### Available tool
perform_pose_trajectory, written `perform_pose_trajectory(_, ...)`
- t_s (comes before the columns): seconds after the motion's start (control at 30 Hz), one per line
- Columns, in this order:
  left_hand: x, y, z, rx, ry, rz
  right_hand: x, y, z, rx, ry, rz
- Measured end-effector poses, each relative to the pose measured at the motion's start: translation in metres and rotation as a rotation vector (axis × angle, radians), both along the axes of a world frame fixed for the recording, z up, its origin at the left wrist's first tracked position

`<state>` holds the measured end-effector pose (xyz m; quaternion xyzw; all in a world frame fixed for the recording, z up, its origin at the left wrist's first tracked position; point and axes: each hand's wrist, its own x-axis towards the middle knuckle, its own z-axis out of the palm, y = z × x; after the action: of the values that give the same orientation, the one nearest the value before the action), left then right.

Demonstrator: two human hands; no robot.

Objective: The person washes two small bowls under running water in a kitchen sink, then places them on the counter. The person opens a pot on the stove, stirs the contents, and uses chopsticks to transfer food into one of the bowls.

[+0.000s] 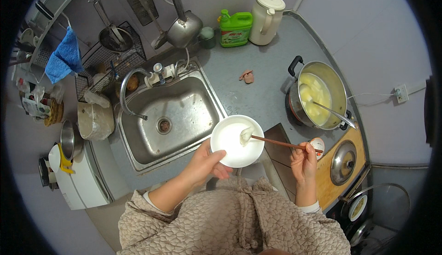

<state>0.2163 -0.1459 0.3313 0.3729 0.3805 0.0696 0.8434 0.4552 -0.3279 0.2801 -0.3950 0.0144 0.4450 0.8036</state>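
Observation:
My left hand [207, 161] grips the rim of a white bowl [221, 151], thumb on top and fingers underneath, beside the sink's right front corner. In my right hand [304, 161] are brown chopsticks [276, 142], held close together so that I cannot tell them apart. Their tips touch a whitish, soft lump [246, 135] in the bowl; its kind is unclear. A small white dish with orange marks [316, 145] is partly hidden behind my right hand. Beyond it, a steel pot [340, 82] holds pale yellow chunks in liquid [319, 92] and a metal-handled utensil [333, 112].
A steel sink [179, 116] with a curved faucet [126, 92] lies left. At the back stand a green detergent jug [236, 30] and a cream pitcher [267, 20]. A glass lid [343, 163] rests on a wooden board [323, 194] at right. Ladles [184, 30] hang above.

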Motion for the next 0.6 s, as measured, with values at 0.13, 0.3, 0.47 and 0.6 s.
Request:
perform_pose_trajectory(0.13,0.0008,0.0007,0.0017,0.021,0.006,-0.017,-0.0004,-0.0013,-0.0003,0.057,0.000,0.041)
perform_pose_trajectory(0.3,0.0003,0.0002,-0.0003,0.014,0.002,-0.016,0.0001,-0.0036,-0.0007,0.080,-0.011,0.052)
perform_pose_trajectory(0.47,0.0001,-0.0022,-0.0012,-0.003,-0.002,0.008,-0.0015,-0.0039,0.0041,0.094,-0.044,0.076)
perform_pose_trajectory(0.6,-0.0014,-0.0021,-0.0021,-0.007,0.001,0.000,-0.0026,-0.0037,0.0047,0.115,-0.049,0.083)
